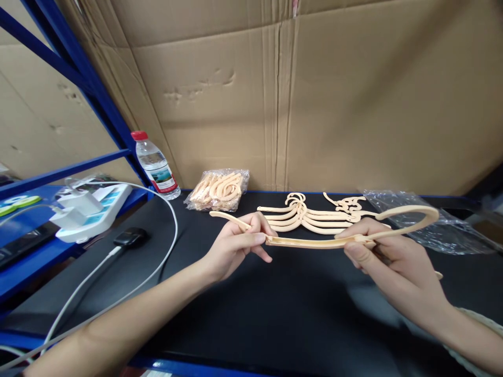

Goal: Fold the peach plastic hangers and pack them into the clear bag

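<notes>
A beige plastic clothes hanger (306, 243) is held level between my two hands above the black table. My right hand (396, 262) grips it around the middle joint, and its curved hook (426, 213) extends up to the right. At the other end of the hanger's arm, my left hand (239, 243) pinches with thumb and fingers. A slim curved beige piece (228, 216) sticks out to the left from that hand; whether it is joined to the arm is hidden by my fingers. Behind lie several matching hangers (288, 222) side by side, with small loose beige parts (346, 203) to their right.
A clear bag of beige parts (218, 191) lies at the back, near a water bottle (159, 170). Crumpled clear plastic (428, 228) is at the right. On the left are a white power strip (96, 212), a black device (131, 236) and a looping white cable (173, 225). Cardboard (220, 104) walls the back.
</notes>
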A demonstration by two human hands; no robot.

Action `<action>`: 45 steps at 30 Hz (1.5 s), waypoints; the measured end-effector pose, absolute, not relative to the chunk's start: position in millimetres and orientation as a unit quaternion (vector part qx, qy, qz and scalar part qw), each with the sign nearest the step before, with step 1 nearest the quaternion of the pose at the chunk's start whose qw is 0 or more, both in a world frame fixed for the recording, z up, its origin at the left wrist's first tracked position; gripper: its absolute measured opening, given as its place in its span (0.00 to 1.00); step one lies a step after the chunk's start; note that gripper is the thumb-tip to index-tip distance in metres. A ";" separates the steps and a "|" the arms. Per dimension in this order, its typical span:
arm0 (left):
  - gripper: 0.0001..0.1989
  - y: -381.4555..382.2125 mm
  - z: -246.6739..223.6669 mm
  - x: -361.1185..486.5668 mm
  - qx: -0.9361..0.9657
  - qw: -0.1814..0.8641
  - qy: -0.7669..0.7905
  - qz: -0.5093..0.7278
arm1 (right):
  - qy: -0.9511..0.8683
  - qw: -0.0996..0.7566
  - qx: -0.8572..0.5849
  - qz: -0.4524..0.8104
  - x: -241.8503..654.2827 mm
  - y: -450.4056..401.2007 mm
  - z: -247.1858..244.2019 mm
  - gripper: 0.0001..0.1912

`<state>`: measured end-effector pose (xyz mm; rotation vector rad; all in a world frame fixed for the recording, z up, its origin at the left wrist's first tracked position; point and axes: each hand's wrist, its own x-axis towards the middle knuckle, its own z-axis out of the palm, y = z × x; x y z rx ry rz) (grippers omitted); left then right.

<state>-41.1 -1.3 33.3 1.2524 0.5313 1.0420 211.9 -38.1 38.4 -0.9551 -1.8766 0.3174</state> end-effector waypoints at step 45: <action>0.11 -1.5 30.4 -40.9 0.450 0.740 0.264 0.424 | -0.785 0.486 -0.381 0.036 216.8 -39.5 30.8 0.06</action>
